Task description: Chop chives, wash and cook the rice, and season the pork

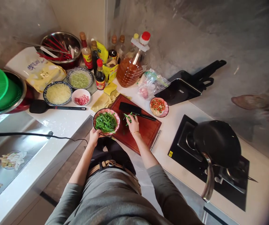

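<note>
My left hand (94,136) grips the near rim of a pink-patterned bowl (118,120), which holds cut green chives (105,122). To its right, my right hand (133,123) is closed on a small bunch of chopped chives (128,117), just above a reddish-brown cutting board (146,132). A black cleaver (129,108) lies flat across the far part of the board, its handle pointing right, close beyond my right hand. A few green bits are on the board.
Beyond the board stand an oil jug (128,73), sauce bottles (100,76) and a knife block (178,89). A small bowl of chopped chillies (158,106) sits right of it. Left are a spatula (40,107), bowls of shreds (58,93) and the sink (31,150); right, a wok (216,142) on the stove.
</note>
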Demonstrator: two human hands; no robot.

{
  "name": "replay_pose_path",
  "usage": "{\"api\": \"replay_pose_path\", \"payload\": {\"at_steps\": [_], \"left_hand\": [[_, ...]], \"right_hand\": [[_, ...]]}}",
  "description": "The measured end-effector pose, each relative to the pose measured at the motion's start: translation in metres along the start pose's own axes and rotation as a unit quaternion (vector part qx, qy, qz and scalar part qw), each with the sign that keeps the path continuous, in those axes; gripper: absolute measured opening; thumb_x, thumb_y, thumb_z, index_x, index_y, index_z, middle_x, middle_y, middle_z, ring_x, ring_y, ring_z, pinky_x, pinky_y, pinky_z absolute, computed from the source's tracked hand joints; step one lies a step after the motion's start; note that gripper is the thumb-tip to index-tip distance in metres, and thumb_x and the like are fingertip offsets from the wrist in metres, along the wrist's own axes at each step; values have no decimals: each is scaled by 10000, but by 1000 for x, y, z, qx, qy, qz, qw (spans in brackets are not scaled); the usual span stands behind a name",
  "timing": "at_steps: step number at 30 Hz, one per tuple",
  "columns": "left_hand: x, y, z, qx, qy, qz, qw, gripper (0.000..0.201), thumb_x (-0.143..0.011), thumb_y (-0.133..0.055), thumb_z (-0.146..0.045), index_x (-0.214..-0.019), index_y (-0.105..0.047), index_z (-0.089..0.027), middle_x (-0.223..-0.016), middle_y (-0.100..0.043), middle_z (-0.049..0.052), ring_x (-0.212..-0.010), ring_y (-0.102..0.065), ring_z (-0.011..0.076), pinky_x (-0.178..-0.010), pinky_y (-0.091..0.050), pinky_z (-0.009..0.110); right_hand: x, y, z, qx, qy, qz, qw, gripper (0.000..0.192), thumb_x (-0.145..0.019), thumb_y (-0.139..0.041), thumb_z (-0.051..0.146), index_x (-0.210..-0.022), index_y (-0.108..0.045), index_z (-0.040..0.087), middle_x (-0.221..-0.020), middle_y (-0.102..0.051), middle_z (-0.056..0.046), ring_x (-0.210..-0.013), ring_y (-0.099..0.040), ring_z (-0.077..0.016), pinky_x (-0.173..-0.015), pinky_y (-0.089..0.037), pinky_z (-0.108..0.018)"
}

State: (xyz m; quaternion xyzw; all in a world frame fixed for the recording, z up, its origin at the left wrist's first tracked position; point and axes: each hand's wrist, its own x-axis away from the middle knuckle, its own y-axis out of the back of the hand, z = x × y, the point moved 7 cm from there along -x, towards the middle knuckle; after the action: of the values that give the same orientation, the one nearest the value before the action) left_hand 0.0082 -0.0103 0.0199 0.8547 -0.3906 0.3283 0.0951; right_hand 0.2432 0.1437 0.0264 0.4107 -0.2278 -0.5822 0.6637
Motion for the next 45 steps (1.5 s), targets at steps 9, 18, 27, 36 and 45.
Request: {"api": "replay_pose_path", "payload": {"at_steps": [9,18,27,36,45], "left_hand": [[7,-32,0,-14,1,87,996,317,-539,-638,-244,-835,-546,-178,-647,-622,-28,-563,-623,157,-585,-577,331],[9,-30,-8,13,-6,90,996,323,-540,-660,-225,-847,-581,-166,-671,-657,-3,-575,-647,179,-575,-577,337],[6,-18,-12,10,-13,76,997,344,-532,-676,-248,-855,-598,-155,-674,-657,-6,-557,-623,164,-564,-566,330],[-2,15,-14,9,-12,-2,1000,312,-466,-691,-256,-743,-578,-165,-612,-623,-25,-548,-607,158,-538,-539,298],[-10,59,-38,20,-56,-52,997,276,-470,-714,-274,-678,-569,-165,-585,-578,-39,-528,-546,117,-562,-529,286]], "right_hand": [[0,-6,124,-70,82,63,992,347,-927,-593,354,-1250,-671,255,-1182,-639,-92,-1199,-541,-260,-1088,-403,-445],[2,28,142,-31,147,69,986,560,-943,-531,443,-1455,-514,218,-1508,-458,-88,-1449,-328,-293,-1201,-295,-455],[17,32,168,-5,238,129,963,440,-986,-469,415,-1401,-573,310,-1551,-428,-18,-1500,-251,-281,-1232,-163,-547],[5,10,23,-21,-69,24,997,436,-1005,-338,286,-1250,-661,126,-1258,-661,-158,-1210,-579,-244,-1097,-433,-430],[35,-54,37,67,-16,123,990,504,-969,-438,276,-1449,-498,132,-1496,-470,-171,-1373,-424,-305,-1129,-370,-484]]}}
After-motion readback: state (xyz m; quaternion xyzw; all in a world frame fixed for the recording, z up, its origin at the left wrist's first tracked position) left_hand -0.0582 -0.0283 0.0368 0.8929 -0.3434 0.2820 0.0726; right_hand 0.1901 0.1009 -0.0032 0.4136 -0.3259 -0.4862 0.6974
